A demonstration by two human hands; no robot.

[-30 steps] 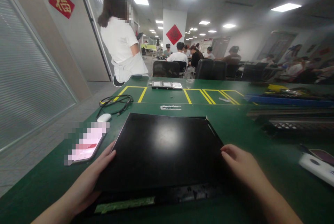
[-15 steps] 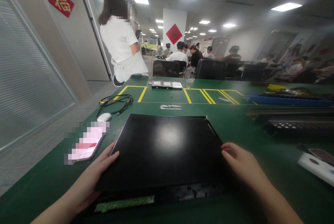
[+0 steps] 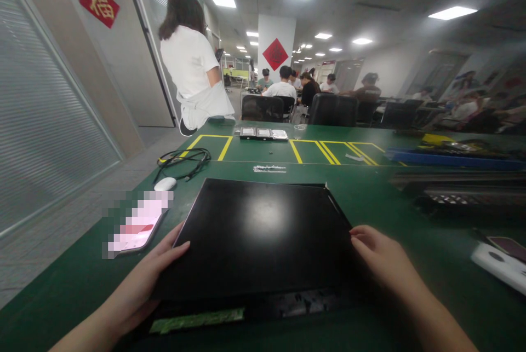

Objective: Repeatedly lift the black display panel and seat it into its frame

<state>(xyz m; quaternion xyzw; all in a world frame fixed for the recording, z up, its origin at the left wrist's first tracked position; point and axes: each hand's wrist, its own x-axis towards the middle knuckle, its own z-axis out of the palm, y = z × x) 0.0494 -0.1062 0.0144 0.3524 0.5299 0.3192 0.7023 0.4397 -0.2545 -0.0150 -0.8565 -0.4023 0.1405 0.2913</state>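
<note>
A wide, flat black panel (image 3: 255, 253) lies in front of me, with a ceiling light mirrored in its glossy top. Below its near edge, a green strip (image 3: 197, 320) shows in a dark part; whether the two are joined I cannot tell. My left hand (image 3: 158, 267) grips the panel's left edge, thumb on top and the other fingers hidden beneath or behind it. At the right edge, my right hand (image 3: 380, 248) pinches the side between thumb and fingers.
On the green table (image 3: 230, 174), a phone (image 3: 137, 229), a white mouse (image 3: 165, 184) and a coiled black cable (image 3: 184, 163) lie left. Several hard drives (image 3: 263, 133) stand far back, near yellow tape. Blue tray (image 3: 452, 159) and white device (image 3: 499, 264) are right. A person (image 3: 191, 62) stands beyond.
Both hands keep their hold on the panel, which stays in place. The whole view has shifted very slightly.
</note>
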